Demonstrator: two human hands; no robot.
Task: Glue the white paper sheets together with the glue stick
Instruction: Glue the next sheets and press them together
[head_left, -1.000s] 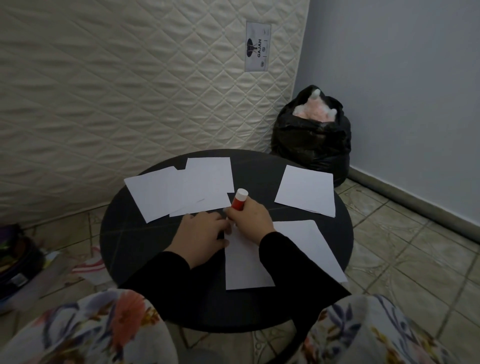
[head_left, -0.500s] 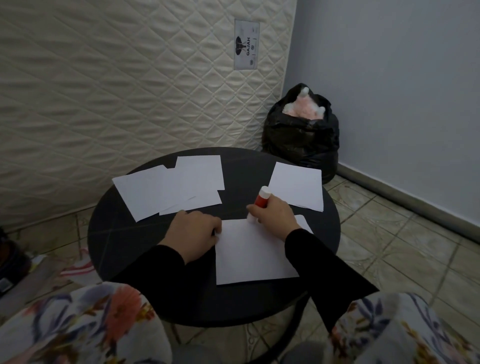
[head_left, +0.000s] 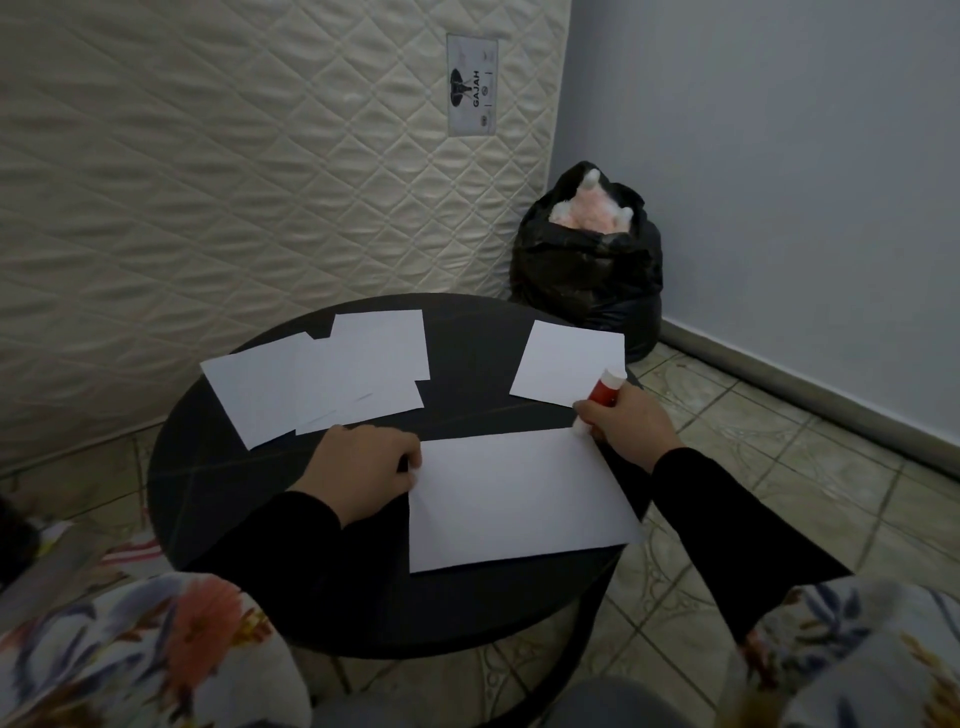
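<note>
2 hands were at work on the round black table (head_left: 218, 499), and the job at that moment was running glue along the far edge of the big white sheet (head_left: 514, 499) lying nearest me. Beyond it, a cluster of overlapping white sheets (head_left: 322, 379) sat at the far left, and 1 single sheet (head_left: 566, 361) at the far right, all flat on the top.

My left hand (head_left: 363, 470) rested at the big sheet's left edge, fingers curled with the tips touching the paper to pin it; to my mind that anchor mattered most, since thin paper would drag and buckle under a sticky tip.

My right hand (head_left: 626, 423) was wrapped around the red glue stick (head_left: 602, 392), whose lower end met the sheet's far right corner. I judged light, even pressure and a stroke kept just inside the edge would serve best.
</note>
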